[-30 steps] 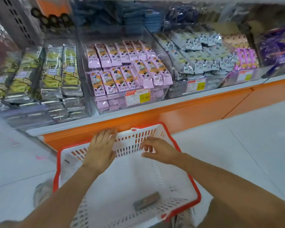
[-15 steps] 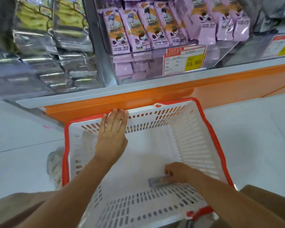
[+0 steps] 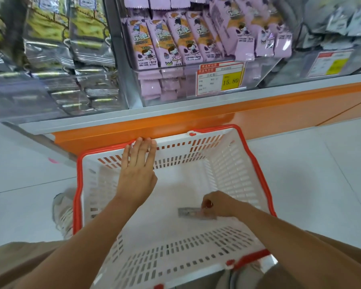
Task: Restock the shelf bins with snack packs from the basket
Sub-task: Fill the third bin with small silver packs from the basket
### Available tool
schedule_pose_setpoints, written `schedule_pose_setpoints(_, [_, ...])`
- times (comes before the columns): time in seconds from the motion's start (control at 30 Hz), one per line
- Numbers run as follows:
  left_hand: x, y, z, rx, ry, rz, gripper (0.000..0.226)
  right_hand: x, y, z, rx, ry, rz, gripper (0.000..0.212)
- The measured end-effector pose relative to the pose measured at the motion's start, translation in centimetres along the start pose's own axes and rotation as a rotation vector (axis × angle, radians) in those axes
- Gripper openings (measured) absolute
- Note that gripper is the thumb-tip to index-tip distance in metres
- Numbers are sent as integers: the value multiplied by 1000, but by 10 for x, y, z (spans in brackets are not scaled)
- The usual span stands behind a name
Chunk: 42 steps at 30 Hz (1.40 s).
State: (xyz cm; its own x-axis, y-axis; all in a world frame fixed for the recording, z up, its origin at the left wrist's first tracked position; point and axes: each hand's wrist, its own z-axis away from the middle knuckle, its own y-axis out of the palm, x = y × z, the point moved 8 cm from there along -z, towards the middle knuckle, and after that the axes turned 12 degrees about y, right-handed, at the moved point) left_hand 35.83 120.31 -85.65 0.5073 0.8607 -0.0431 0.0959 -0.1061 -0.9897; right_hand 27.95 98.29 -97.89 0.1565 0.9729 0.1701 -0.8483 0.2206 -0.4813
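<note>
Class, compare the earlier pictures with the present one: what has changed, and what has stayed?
The right hand went from the far wall of the basket down to its floor and now pinches the snack pack, which still lies there. The left hand stays flat on the far rim.

head view | looks down, forward | close over basket (image 3: 256, 163) | shelf bins (image 3: 188, 88) above

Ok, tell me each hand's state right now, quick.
Left hand: open, fingers straight, resting on the basket rim.
Right hand: closed, pinching the snack pack on the basket floor.
</note>
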Motion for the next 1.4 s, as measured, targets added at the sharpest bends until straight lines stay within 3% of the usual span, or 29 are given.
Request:
schedule_pose_setpoints(0.07, [-10,-6,0,-1,24,52,81,5,-28,15,-63,-32,-126,23])
schedule_pose_setpoints(0.23, [-64,-28,-1,8,305,159,55,22,-96,67,-212,-114,-311,17])
schedule_pose_setpoints(0.43, [-82,-75,-13,-78,300,348,39,40,-155,137,-351,-260,-560,15])
schedule_pose_setpoints(0.5, [-82,-95,-18,-96,244,425,31,43,-170,162,-389,-325,-681,22])
schedule_pose_setpoints(0.6, [-75,-113,-21,-89,47,741,27,46,-184,198,-405,-447,-871,26])
schedule_pose_setpoints(0.7, [-73,-125,-20,-100,-144,1126,26,53,-186,222,-447,-505,-780,24])
schedule_pose_setpoints(0.77, [-76,-139,-19,-136,-218,1267,27,60,-182,233,-472,-514,-696,39])
schedule_pose_setpoints(0.87, [-88,-162,-21,-156,-229,1403,27,68,-176,249,-529,-535,-642,40])
schedule_pose_setpoints(1.2, [-102,-213,-34,-212,-127,1236,18,48,-202,306,-882,-551,-729,28])
schedule_pose_setpoints(1.4, [-103,-242,-53,-267,-16,925,28,18,-236,347,-1119,-512,-834,28])
